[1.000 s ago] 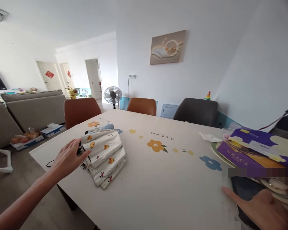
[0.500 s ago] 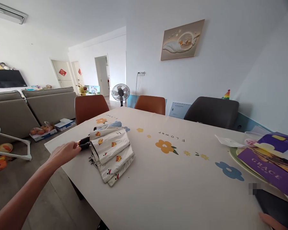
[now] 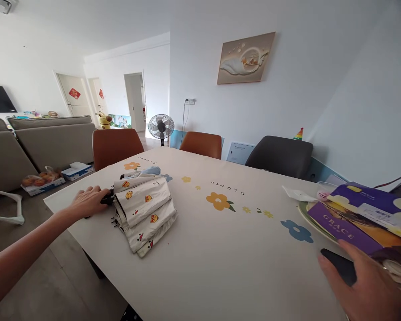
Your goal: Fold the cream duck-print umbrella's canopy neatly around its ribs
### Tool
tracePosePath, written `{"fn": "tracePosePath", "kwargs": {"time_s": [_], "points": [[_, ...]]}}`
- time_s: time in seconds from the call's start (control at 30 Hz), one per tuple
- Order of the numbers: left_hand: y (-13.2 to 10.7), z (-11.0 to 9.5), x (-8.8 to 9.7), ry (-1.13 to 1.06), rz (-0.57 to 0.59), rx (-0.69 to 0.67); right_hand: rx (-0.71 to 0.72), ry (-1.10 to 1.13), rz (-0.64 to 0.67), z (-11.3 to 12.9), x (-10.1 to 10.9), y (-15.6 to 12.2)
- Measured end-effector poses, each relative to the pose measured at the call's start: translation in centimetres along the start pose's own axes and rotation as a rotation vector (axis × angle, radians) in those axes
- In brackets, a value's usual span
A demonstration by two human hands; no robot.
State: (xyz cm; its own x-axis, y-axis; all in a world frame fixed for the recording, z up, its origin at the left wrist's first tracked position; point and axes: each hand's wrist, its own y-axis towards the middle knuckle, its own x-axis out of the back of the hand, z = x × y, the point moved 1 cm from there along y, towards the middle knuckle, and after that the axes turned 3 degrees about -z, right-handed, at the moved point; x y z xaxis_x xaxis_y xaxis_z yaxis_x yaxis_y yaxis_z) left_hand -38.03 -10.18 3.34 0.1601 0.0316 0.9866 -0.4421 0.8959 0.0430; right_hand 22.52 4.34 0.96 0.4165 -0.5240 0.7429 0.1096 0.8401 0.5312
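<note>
A folded white umbrella (image 3: 143, 211) printed with small cartoon faces lies loosely collapsed on the left part of a cream table (image 3: 220, 249) with flower prints. My left hand (image 3: 87, 201) is closed around the umbrella's dark handle at the table's left edge. My right hand (image 3: 364, 285) rests at the lower right with its fingers spread flat, lying on a black flat object (image 3: 339, 266).
A purple box (image 3: 364, 214) marked GRACE sits on a green plate at the right, with white paper (image 3: 296, 194) behind it. Two brown chairs (image 3: 115, 147) and a dark chair (image 3: 280, 156) stand around the table. Sofa, floor fan and boxes are beyond on the left.
My left hand went from hovering open beside the umbrella to closing on its handle. My right hand slipped nearly out of view, then came back onto the black object.
</note>
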Motion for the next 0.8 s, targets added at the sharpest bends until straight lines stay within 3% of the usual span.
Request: {"fn": "tracePosePath", "kwargs": {"time_s": [0.1, 0.23, 0.33, 0.47, 0.53, 0.6, 0.8], "points": [[0.4, -0.7, -0.1, 0.029, 0.044, -0.054, 0.112, -0.015, -0.016, 1.4, 0.4, -0.9], [-0.5, -3.1, -0.3, -0.12, 0.108, -0.038, 0.106, 0.052, 0.06, 1.8, 0.1, -1.6], [-2.3, -6.4, -0.2, -0.47, 0.204, 0.017, 0.143, 0.096, 0.066, 1.9, -0.7, -1.8], [-4.9, -11.4, 0.4, -1.139, 0.361, 0.13, 0.19, 0.115, 0.117, 2.8, -1.3, -2.3], [-5.5, -13.1, 0.5, -1.283, 0.352, 0.141, 0.196, 0.137, 0.171, 3.6, -1.3, -2.6], [-5.7, -14.1, 0.2, -1.224, 0.267, 0.142, 0.189, 0.173, 0.248, 4.5, -1.3, -3.0], [-3.7, -14.9, -0.6, -0.622, -0.054, 0.148, 0.14, 0.334, 0.375, 6.0, -1.6, -3.8]]}}
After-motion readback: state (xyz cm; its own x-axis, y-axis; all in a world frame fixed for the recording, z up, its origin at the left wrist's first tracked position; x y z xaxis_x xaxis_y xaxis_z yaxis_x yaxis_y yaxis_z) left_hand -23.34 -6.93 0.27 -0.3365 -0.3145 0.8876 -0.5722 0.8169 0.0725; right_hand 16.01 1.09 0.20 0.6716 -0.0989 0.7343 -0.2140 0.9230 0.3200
